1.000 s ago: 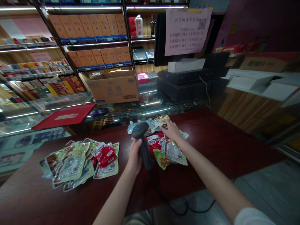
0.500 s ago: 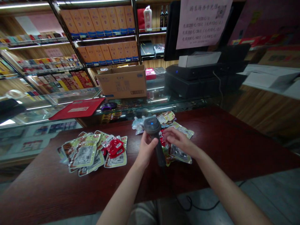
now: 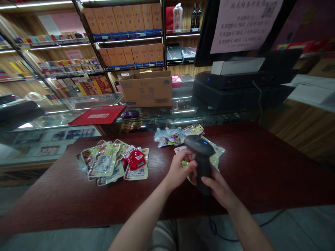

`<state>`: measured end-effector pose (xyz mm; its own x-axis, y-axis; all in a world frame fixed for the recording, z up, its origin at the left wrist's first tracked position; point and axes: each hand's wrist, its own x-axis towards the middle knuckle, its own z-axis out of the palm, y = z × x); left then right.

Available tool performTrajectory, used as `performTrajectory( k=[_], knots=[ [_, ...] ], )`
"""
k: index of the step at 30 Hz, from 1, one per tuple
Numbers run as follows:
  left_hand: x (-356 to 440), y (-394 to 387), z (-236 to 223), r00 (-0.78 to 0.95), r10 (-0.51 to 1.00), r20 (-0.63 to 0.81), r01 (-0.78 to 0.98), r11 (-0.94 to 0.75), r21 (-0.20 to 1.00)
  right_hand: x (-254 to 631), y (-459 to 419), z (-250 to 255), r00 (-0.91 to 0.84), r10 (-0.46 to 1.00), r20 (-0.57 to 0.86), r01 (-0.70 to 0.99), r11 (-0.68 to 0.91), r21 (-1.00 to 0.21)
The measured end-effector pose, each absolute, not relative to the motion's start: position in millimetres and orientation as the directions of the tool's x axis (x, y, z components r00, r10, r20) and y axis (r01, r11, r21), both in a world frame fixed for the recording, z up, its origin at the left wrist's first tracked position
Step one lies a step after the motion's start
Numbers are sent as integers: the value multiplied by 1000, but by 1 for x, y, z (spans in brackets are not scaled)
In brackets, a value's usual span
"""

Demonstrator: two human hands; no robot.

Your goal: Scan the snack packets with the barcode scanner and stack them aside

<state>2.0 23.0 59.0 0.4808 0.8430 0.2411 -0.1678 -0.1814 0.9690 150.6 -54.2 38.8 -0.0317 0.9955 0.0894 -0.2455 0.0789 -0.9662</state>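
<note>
A dark barcode scanner (image 3: pixel 202 164) with a small blue light stands tilted between my hands. My right hand (image 3: pixel 218 186) is closed round its lower handle, thumb in front. My left hand (image 3: pixel 181 169) is curled against the scanner's left side below the head, its fingertips partly hidden there. Behind both hands lies a pile of snack packets (image 3: pixel 216 153), mostly covered by the scanner and fingers. Pale blue packets (image 3: pixel 170 136) lie just beyond. Off to the left is another heap of snack packets (image 3: pixel 104 164), with red packets (image 3: pixel 136 159) on top.
The dark red wooden table (image 3: pixel 248 167) meets a glass counter at the back. On the counter are an open cardboard box (image 3: pixel 146 90), a red mat (image 3: pixel 98 115), a mouse (image 3: pixel 130 114) and a black monitor (image 3: pixel 204 38). A black cable (image 3: pixel 227 238) hangs below the front edge.
My right hand has come from the packets down onto the scanner's handle. The scanner has turned, its head now slanting the other way. The view has swung slightly left.
</note>
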Motion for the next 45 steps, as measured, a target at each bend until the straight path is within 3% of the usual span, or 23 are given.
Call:
performTrajectory(
  k=[3,8,13,16,22,29,34,37,39,41,42,45],
  knots=[
    [2,27,59,397,852,340,-6,-368,930,160,-65,41,53,994,96,-344,108,-933],
    [2,44,46,281,911,304,296,-383,875,179,-75,50,175,984,45,-390,111,-914],
    [3,78,47,150,930,336,705,-339,623,200,-73,57,125,992,31,-393,78,-916],
    [10,102,56,129,931,341,847,-283,450,208,-64,57,26,998,50,-413,57,-909],
    [19,131,59,201,958,202,903,-261,340,210,-49,47,22,1000,7,-523,17,-852],
    [13,137,58,240,948,207,868,-305,391,209,-51,38,-46,999,-25,-529,-46,-848],
    [1,136,68,221,962,163,893,-267,363,208,-51,34,-71,997,-1,-514,-37,-857],
    [-13,139,70,135,971,197,847,-217,486,207,-51,35,-80,997,2,-517,-40,-855],
    [-23,142,68,36,983,180,695,-154,703,206,-51,36,-79,997,-2,-524,-43,-851],
    [-32,142,65,-41,996,84,355,-64,933,206,-51,38,-80,997,-9,-518,-49,-854],
    [-36,140,63,-47,999,25,146,-18,989,205,-50,40,-85,996,-13,-509,-54,-859],
    [-43,126,62,23,998,-62,-317,66,946,199,-48,48,-95,995,-12,-470,-56,-881]
  ],
)
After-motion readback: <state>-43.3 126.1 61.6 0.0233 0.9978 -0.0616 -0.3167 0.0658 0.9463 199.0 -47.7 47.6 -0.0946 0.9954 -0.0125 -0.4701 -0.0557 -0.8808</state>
